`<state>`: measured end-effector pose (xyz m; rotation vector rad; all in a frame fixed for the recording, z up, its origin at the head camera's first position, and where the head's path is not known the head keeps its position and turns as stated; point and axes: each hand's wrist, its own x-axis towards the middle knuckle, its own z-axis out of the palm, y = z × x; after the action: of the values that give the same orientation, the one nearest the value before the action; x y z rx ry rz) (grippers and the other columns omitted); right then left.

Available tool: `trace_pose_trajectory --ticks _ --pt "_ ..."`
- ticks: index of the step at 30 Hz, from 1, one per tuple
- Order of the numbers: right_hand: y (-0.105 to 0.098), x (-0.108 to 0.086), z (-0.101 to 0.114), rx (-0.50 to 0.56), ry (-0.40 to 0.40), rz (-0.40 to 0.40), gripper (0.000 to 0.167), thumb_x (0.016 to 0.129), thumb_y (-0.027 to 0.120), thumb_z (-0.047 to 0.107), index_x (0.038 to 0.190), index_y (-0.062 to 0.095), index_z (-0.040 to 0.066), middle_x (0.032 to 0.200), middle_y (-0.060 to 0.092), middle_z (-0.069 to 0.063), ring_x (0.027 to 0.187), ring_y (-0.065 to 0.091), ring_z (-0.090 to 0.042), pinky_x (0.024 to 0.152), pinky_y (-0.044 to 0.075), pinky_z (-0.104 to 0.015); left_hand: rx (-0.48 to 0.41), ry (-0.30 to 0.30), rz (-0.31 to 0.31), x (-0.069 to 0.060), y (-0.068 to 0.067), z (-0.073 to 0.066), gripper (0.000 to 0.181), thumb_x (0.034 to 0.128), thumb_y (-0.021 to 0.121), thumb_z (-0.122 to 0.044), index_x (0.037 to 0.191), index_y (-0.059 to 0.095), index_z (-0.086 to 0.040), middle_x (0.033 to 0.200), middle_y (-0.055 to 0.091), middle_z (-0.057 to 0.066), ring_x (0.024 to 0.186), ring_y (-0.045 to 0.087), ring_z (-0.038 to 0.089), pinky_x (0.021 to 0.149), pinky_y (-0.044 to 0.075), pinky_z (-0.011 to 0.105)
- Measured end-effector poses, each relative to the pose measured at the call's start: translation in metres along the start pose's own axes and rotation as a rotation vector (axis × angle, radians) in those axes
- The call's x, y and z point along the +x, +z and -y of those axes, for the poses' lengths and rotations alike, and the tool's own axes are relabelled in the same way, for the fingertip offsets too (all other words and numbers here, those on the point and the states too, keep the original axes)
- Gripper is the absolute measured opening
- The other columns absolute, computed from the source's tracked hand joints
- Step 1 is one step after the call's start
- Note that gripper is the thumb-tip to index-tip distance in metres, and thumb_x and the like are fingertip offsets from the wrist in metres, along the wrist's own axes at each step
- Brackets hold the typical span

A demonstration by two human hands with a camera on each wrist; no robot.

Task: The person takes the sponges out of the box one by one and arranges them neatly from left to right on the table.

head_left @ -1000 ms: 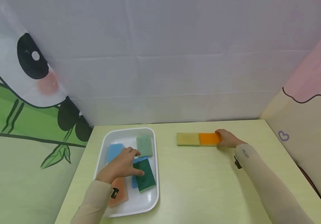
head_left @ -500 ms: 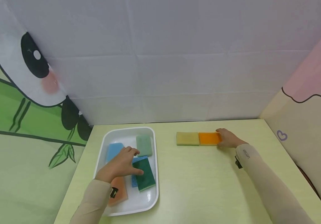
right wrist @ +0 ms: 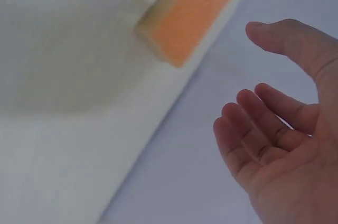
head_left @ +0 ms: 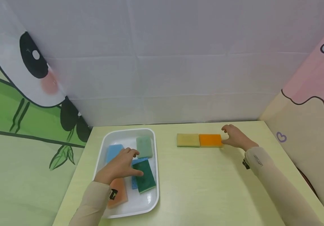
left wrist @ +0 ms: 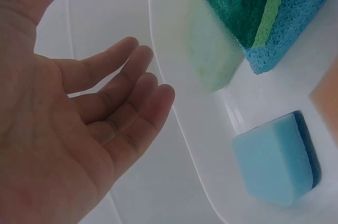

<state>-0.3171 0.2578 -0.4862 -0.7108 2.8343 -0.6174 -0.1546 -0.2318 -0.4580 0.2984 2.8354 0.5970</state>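
My left hand (head_left: 119,168) hovers over the white tray (head_left: 157,188), its fingers loosely bent and holding nothing. Under and around it lie a dark green sponge (head_left: 146,180), partly covering a blue porous sponge (left wrist: 298,23), plus a pale green sponge (head_left: 144,147), a light blue sponge (left wrist: 272,158) and a peach sponge (head_left: 120,194). On the table, an orange sponge (head_left: 210,140) sits end to end with a yellow sponge (head_left: 188,140). My right hand (head_left: 237,138) is just right of the orange one, thumb and fingers spread; the right wrist view shows a gap between them.
A pale table (head_left: 196,188) runs back to a white cloth wall (head_left: 179,78). Printed cloth walls (head_left: 314,125) close off both sides. The tray stands at the table's left, with the two lined-up sponges near the back edge.
My right hand has let go of the orange sponge and moved slightly up and right, away from it. The left hand and the sponges keep their places.
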Motion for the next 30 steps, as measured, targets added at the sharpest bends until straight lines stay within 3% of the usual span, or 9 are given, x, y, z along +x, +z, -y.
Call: trace_pose_trajectory --ticks 8,18,30 --pt "-0.024 -0.025 0.039 -0.057 -0.006 -0.073 0.05 0.089 0.072 0.01 0.128 0.05 -0.012 0.116 0.055 -0.027 0.103 0.055 -0.041 0.09 0.046 -0.055 -0.027 -0.014 0.004 -0.002 -0.004 0.001 0.076 0.073 0.088 -0.044 0.131 0.058 -0.006 0.124 0.058 0.012 0.111 0.053 0.027 0.092 0.049 0.047" --pt "-0.041 -0.062 0.087 -0.132 -0.06 -0.098 0.042 0.087 0.074 0.009 0.121 0.056 -0.008 0.106 0.059 -0.019 0.091 0.058 -0.032 0.082 0.05 -0.049 -0.027 -0.012 0.011 0.0 -0.004 0.003 0.074 0.0741 0.088 -0.044 0.13 0.059 -0.006 0.123 0.058 0.011 0.109 0.053 0.026 0.092 0.049 0.047" --pt "-0.043 -0.074 0.103 -0.123 -0.11 -0.131 0.04 0.086 0.076 0.01 0.118 0.058 -0.005 0.104 0.058 -0.015 0.089 0.057 -0.028 0.08 0.05 -0.046 -0.015 0.003 -0.007 0.003 -0.006 0.007 0.075 0.0755 0.085 -0.05 0.13 0.058 -0.005 0.121 0.059 0.012 0.107 0.054 0.026 0.09 0.049 0.046"
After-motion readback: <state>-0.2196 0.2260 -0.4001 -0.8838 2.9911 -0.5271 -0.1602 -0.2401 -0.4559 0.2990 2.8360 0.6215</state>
